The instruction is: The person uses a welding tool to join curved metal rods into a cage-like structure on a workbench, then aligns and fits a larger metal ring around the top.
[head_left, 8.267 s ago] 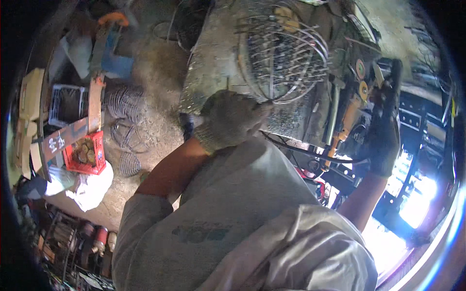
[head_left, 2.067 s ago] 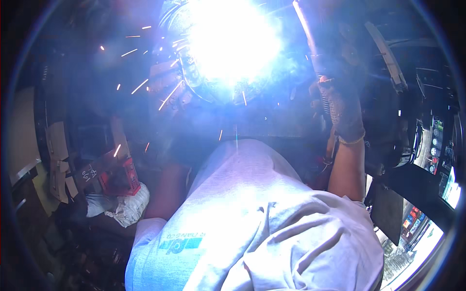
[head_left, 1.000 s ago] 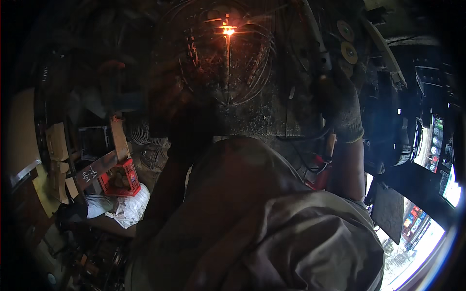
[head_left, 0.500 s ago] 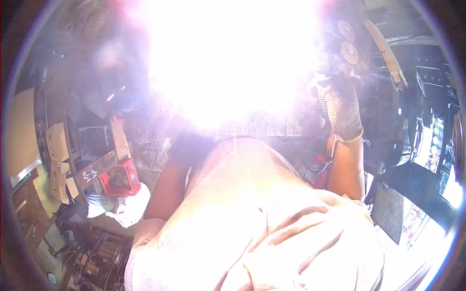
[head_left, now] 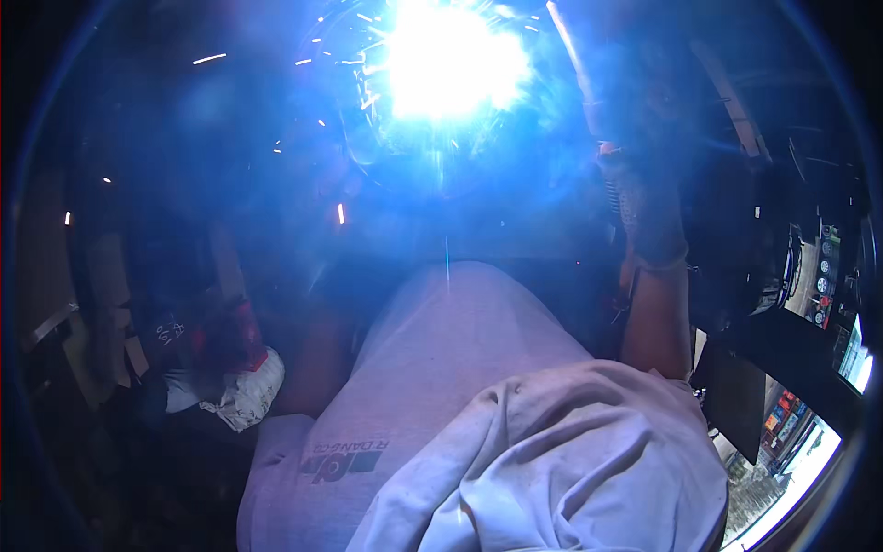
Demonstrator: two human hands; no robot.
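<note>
A blinding white-blue welding arc (head_left: 451, 64) burns at the top middle, throwing sparks to its left. My right hand (head_left: 649, 216), in a knitted work glove, is closed around what looks like a welding torch (head_left: 585, 87). Its long thin neck runs up and left, and a ribbed part shows by the fingers. Under the arc, a rounded edge of the workpiece (head_left: 363, 143) is faintly lit, but its kind is too dark to tell. My left forearm (head_left: 317, 359) reaches forward on the left; darkness hides that hand and its fingers.
Pale cloth (head_left: 469, 322) covers my lap. Left of it lie a white plastic bag (head_left: 253, 391) and a red crate (head_left: 241, 336). A long flat strip (head_left: 731, 101) stands at the upper right. A dark panel (head_left: 736, 405) sits at the lower right, beside a bright opening.
The glare has shrunk from a huge white flare to a smaller arc, and the surroundings have darkened. Sparks and the torch neck now show. My right hand stays in nearly the same place.
</note>
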